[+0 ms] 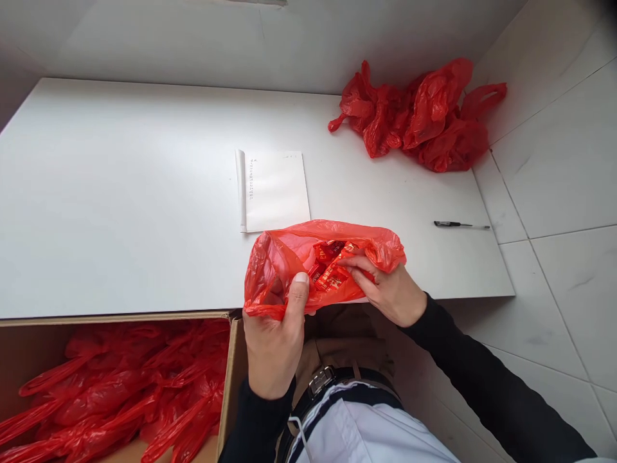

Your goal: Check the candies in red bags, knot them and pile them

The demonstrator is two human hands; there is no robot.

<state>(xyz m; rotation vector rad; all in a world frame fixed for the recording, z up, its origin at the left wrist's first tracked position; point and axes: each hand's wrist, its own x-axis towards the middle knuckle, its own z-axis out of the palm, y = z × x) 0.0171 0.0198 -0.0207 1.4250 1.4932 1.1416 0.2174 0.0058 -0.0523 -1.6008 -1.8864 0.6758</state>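
Note:
A thin red plastic bag (289,254) lies open at the near edge of the white table (120,193). My left hand (274,341) pinches the bag's near rim, thumb on top. My right hand (385,289) reaches into the bag's mouth, its fingers closed around small red packets (330,273) inside. Both sleeves are black.
A folded white paper (274,191) lies just behind the bag. A heap of red bags (419,116) sits at the far right corner. A black pen (457,224) rests near the right edge. A cardboard box (230,379) at lower left holds several filled red bags (120,392). Tiled floor to the right.

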